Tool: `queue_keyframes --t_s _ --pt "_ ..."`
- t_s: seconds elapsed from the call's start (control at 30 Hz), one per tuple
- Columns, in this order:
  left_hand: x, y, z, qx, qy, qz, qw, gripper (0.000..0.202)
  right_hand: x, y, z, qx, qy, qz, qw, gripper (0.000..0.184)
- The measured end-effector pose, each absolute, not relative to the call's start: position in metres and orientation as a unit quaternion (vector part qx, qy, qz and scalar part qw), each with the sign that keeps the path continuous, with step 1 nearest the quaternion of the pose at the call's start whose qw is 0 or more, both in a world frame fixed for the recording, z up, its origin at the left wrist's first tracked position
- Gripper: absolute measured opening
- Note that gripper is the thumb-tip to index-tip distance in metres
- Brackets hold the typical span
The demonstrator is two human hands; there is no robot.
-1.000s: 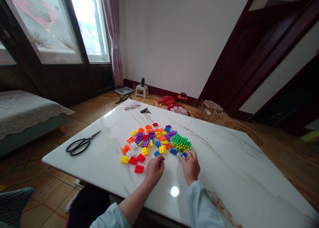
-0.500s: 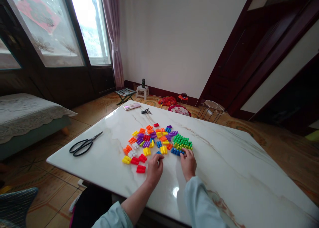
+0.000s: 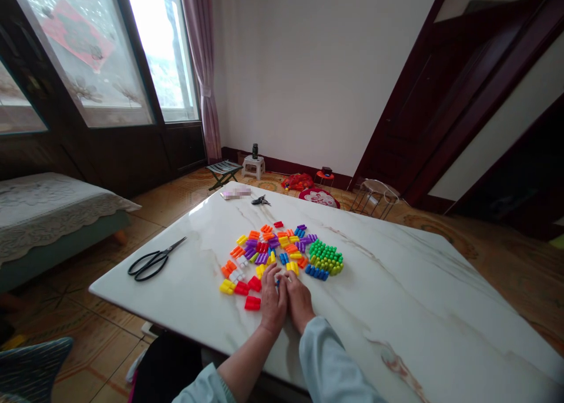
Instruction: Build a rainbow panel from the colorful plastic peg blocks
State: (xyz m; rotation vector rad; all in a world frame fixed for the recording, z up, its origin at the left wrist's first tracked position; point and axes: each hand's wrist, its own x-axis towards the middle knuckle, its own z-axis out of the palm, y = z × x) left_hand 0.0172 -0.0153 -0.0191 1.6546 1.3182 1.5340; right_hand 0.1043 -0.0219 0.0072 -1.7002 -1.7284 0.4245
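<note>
My left hand [image 3: 273, 302] and my right hand [image 3: 300, 300] meet over the near side of the table, fingers closed together. A bit of a blue plastic building piece [image 3: 277, 282] shows between them; the rest is covered by my fingers. Just right of the hands is a tight cluster of green pieces [image 3: 325, 249], with yellow-green pieces [image 3: 326, 265] along its near side and a row of blue pieces [image 3: 316, 272] in front. Loose pieces spread to the left and beyond, including red pieces [image 3: 252, 303], yellow pieces [image 3: 292, 267], purple pieces [image 3: 251, 248] and orange pieces [image 3: 228, 268].
Black-handled scissors [image 3: 155, 261] lie on the left of the white marble-patterned table [image 3: 396, 297]. At the far edge are a phone [image 3: 236, 192] and a small dark pair of clippers or keys [image 3: 261, 200]. Stools [image 3: 253, 167] stand on the floor beyond.
My right hand has left the blue row and moved left to join my left hand. The blue piece near my left fingertips is now between both hands.
</note>
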Motion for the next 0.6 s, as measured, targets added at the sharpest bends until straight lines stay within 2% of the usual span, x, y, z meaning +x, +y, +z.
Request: queue_keyframes --t_s 0.1,0.2,0.27,0.37,0.5,0.6 --pt "0.018 -0.014 -0.020 0.610 0.484 0.563 0.277 0.026 0.112 -0.036 0.003 -0.641 -0.685 0.131 0.322 0.026" --pt "0.019 -0.014 -0.020 0.612 0.473 0.567 0.285 0.025 0.130 -0.048 -0.001 -0.635 -0.666 0.132 0.369 0.030" --pt "0.019 -0.013 -0.019 0.614 0.469 0.565 0.291 0.024 0.145 -0.053 -0.003 -0.659 -0.590 0.183 0.430 0.033" --pt "0.019 -0.013 -0.018 0.616 0.472 0.555 0.299 0.025 0.164 -0.056 -0.005 -0.684 -0.409 0.320 0.512 0.039" --pt "0.020 -0.013 -0.019 0.615 0.476 0.547 0.309 0.028 0.181 -0.063 -0.006 -0.592 -0.210 0.463 0.625 0.046" --pt "0.020 -0.013 -0.020 0.610 0.477 0.546 0.319 0.030 0.192 -0.066 -0.005 -0.537 -0.144 0.505 0.660 0.043"
